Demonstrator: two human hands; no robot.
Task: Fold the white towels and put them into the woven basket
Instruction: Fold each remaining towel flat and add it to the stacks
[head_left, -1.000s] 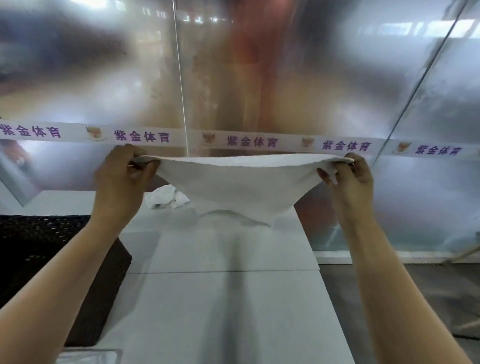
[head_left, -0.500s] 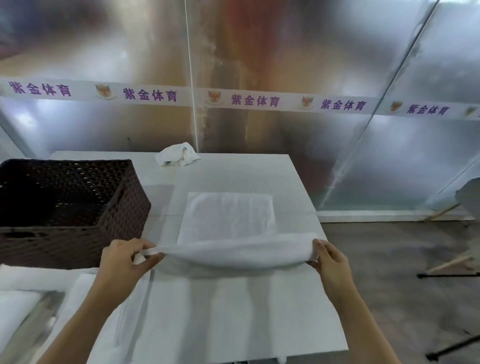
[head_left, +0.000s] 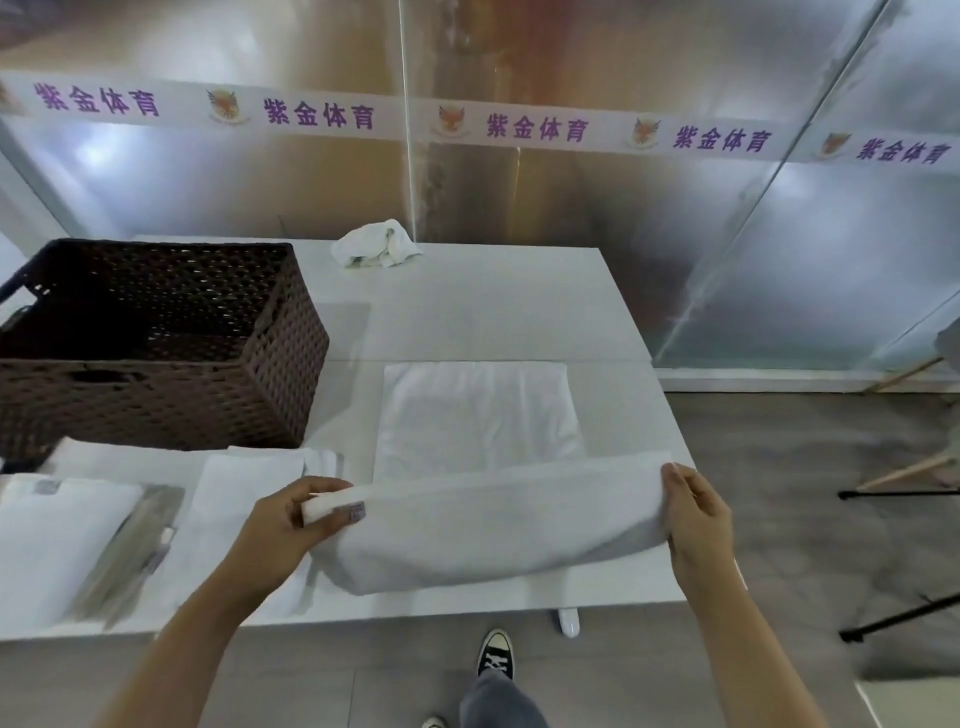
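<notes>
White towel half-folded on table; both hands pinch its near corners.

White towel between both hands

Two hands – left hand, right hand | one woven basket | white towels, three – held towel, crumpled towel, flat towel | one table | one shoe
</notes>
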